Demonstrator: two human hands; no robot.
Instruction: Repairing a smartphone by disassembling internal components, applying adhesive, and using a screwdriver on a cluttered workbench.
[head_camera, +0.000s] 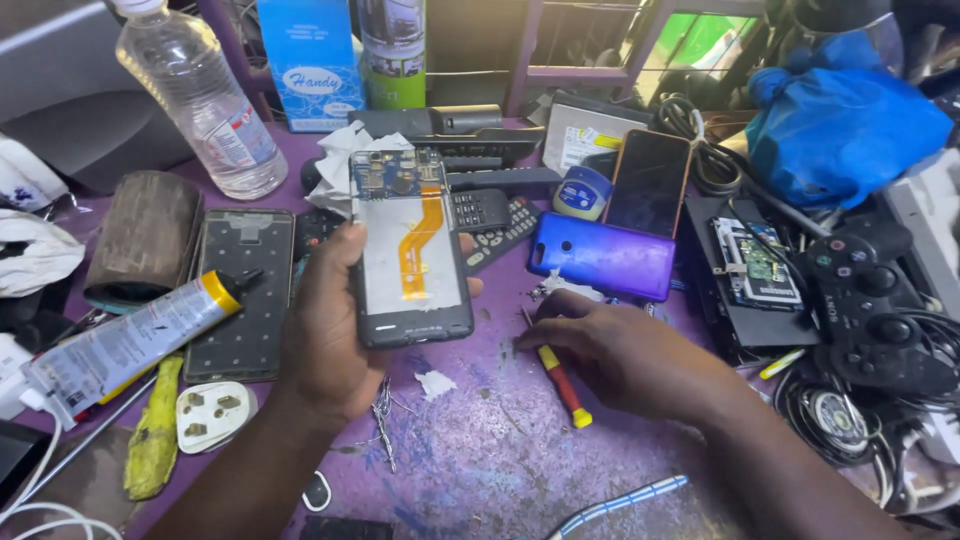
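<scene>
My left hand (325, 330) holds an opened phone (410, 250) upright above the purple worktable (500, 450). The phone's back is off, showing a white inner plate, an orange flex cable and a blue circuit board at the top. My right hand (615, 350) rests on the table to the right, fingertips pinched over something small that I cannot make out. A red and yellow screwdriver (562, 385) lies under that hand, touching the table.
A blue-purple phone back cover (600, 257) and a dark phone (650, 183) lie behind my right hand. A glue tube (130, 345), a phone frame (240, 295), a plastic bottle (205, 100), remotes, a game controller (870, 300) and cables crowd the edges.
</scene>
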